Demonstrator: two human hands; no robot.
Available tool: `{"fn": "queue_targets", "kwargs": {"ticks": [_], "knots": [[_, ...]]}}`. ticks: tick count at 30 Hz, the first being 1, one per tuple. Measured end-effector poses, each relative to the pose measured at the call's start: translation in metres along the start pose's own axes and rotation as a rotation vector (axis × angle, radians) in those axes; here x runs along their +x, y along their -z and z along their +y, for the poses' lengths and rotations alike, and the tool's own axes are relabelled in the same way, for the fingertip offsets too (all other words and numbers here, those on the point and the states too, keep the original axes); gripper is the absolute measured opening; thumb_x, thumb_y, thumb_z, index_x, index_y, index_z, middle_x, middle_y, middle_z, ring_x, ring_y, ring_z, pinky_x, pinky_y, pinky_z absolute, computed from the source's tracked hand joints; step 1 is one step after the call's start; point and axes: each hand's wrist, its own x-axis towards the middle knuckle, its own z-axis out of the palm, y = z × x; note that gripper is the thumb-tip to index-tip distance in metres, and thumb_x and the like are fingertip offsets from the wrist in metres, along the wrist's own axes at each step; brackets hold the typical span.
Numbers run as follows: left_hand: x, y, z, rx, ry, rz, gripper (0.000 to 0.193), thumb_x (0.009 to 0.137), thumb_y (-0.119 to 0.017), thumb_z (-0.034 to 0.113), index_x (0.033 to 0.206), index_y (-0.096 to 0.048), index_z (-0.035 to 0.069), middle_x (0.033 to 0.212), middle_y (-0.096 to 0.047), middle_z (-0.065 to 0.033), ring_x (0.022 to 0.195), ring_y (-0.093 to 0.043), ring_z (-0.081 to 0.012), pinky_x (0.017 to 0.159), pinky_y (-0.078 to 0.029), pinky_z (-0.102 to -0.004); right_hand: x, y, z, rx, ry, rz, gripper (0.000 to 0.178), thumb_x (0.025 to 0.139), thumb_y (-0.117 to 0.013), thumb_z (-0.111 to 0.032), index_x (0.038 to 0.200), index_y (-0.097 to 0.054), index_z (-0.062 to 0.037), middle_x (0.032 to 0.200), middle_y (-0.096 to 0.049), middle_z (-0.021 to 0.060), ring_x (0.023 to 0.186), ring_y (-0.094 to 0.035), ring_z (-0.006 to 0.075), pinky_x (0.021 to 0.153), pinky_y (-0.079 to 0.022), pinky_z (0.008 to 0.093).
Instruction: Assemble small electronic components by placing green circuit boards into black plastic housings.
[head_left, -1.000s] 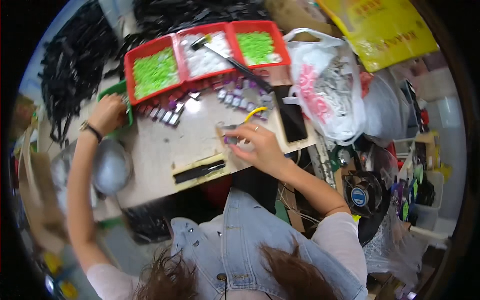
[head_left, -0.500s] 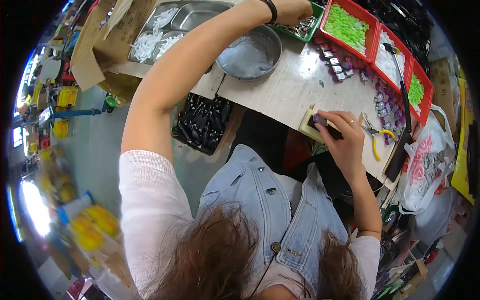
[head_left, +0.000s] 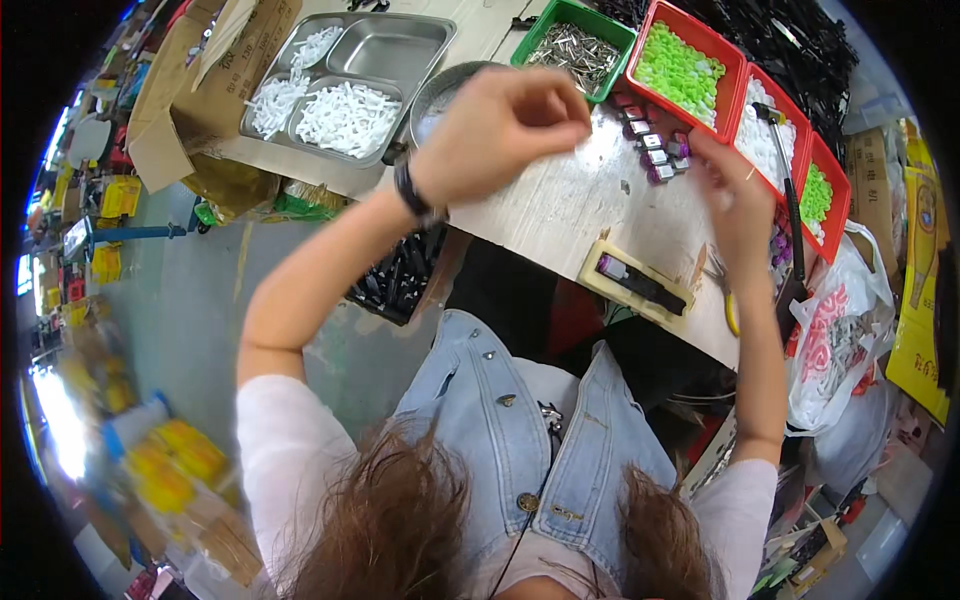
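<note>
My left hand is raised over the round metal bowl, its thumb and fingers brought together. Whatever they pinch, if anything, is too small and blurred to make out. Smeared by motion, my right hand reaches to a group of small purple-and-silver pieces, its fingertips beside one of them. In front of me at the table edge lies a cream block. A long black part sits in its recess, with a purple-and-grey piece at the left end.
A green tray of metal pins stands at the back, beside red trays of green and white bits. A steel compartment tray holds white pieces. Yellow-handled pliers lie near my right forearm. Below the table sits a bin of black parts.
My left hand has come back from the green tray toward me. My right hand has left the cream block and moved up and right to the purple pieces.
</note>
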Motion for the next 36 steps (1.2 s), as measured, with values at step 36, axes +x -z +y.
{"fn": "queue_targets", "kwargs": {"ticks": [36], "knots": [[-0.086,-0.137,0.013,-0.886,0.37,0.128,0.014,0.085,-0.071,0.003,0.098,-0.067,-0.002,0.087,-0.071,-0.0062,0.078,-0.067,-0.0099,0.073,-0.054,-0.0222,-0.119,0.001,-0.079,1.075,-0.469,0.096,0.019,0.087,-0.064,0.007,0.106,-0.067,0.0086,0.103,-0.069,0.0175,0.097,-0.068,0.0224,0.088,-0.054,0.0309]]}}
